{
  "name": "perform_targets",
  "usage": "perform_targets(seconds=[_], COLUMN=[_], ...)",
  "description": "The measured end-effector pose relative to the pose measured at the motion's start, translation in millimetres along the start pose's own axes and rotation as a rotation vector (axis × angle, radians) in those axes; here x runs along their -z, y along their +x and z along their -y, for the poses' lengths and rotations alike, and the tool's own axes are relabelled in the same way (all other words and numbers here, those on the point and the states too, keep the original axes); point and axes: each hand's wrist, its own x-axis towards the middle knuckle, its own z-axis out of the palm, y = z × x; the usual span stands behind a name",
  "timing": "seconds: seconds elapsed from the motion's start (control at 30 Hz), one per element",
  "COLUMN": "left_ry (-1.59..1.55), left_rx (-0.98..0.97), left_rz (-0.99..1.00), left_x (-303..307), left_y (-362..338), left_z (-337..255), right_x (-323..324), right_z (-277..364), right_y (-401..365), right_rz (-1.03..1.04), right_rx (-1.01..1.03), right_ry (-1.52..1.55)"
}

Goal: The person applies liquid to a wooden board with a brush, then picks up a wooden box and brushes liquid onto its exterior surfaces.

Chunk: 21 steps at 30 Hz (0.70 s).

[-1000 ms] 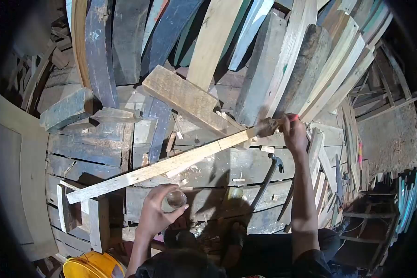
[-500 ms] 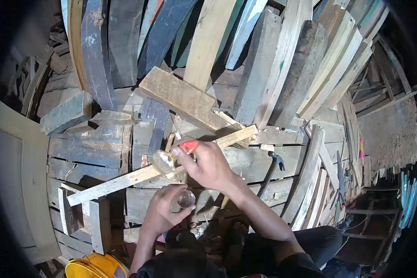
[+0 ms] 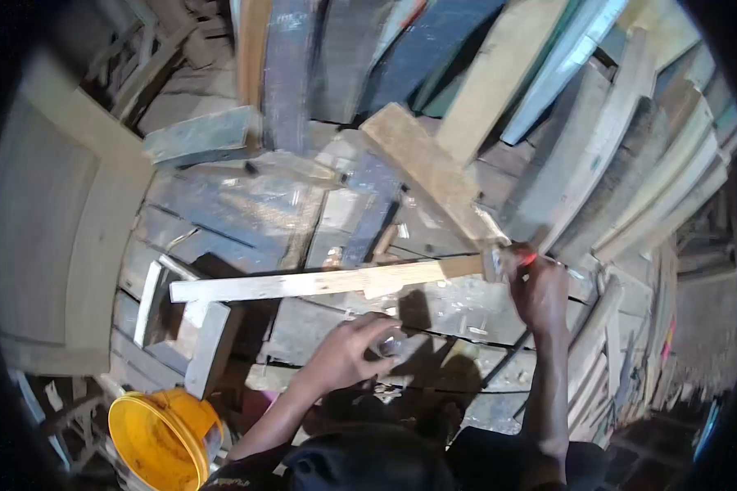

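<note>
Strip of pale, squared timber (image 3: pixel 319 282) lies across the view ahead of the person, long axis L to R, R end slightly farther out. L end sits over a small box-like wooden frame (image 3: pixel 209 348); R end is by the lower end of a thick brown wooden block (image 3: pixel 426 168), contact n/c (not confirmed).

R hand (image 3: pixel 542 295) is nearer: just off the strip's R end, wrist toward the body, forearm roughly square to the long axis. Fingers clenched on a flat brush with red on its handle (image 3: pixel 493 263); brush head at the strip's R end, blurred. From these fingers the strip runs away to the L.

L hand (image 3: pixel 348 352) is on the body side of the strip, R of its midpoint, apart from it. Fingers curled round a small clear cup (image 3: pixel 389 342), held above the plank floor (image 3: pixel 303 331); contents n/c.

Diff. vs. prev. frame: R hand then over the strip's mid-length, brush close to the cup; now out at the R end, well apart from the cup. L hand's grip on the cup unchanged. Strip's R portion now reads darker; shadow or coating, can't tell. View has turned: strip appears nearer level, and more of the yellow plastic bucket (image 3: pixel 198 416) shows, lower L.
</note>
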Motion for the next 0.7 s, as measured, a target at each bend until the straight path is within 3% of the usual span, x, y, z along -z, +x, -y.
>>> perform_targets(seconds=[0.13, 0.3, 0.37, 0.47, 0.57, 0.7], left_ry=[0.029, -0.132, -0.143, 0.042, 0.094, 0.105], left_rx=[0.032, -0.027, -0.031, -0.197, -0.064, -0.071], left_rz=[0.036, -0.051, -0.055, 0.019, 0.058, 0.001], left_x=[-3, -37, -36, -22, -9, -4], left_y=[-6, -32, -34, -29, -24, -26], left_z=[6, 51, 48, 46, 30, 34], right_x=[-21, -39, -56, -64, -86, -71], right_z=[109, 225, 252, 258, 227, 149], right_y=[-3, 2, 8, 28, 40, 28], right_rz=[0.098, 0.072, 0.035, 0.229, 0.271, 0.154], right_rx=[0.216, 0.561, 0.551, 0.385, 0.085, -0.043], right_ry=[-0.028, 0.346, 0.528, 0.653, 1.002, 1.009])
